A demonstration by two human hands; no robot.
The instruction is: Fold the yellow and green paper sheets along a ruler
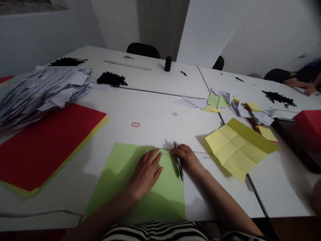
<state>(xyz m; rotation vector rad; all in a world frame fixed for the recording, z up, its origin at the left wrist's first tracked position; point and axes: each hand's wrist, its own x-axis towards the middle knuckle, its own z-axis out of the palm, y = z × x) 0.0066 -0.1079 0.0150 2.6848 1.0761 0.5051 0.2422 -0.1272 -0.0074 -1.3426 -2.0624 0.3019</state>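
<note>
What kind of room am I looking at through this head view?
Probably a shared craft workroom or office: pushed-together white tables hold coloured paper sheets, a big heap of loose papers and bundles of black cord-like material.

Black bottle [168,64] standing on the far table [150,78], scissors [128,57] lying to its left, black cord bundle [111,79] nearer, big heap of white paper strips [47,92] over at left, black chair [143,50] behind
</note>
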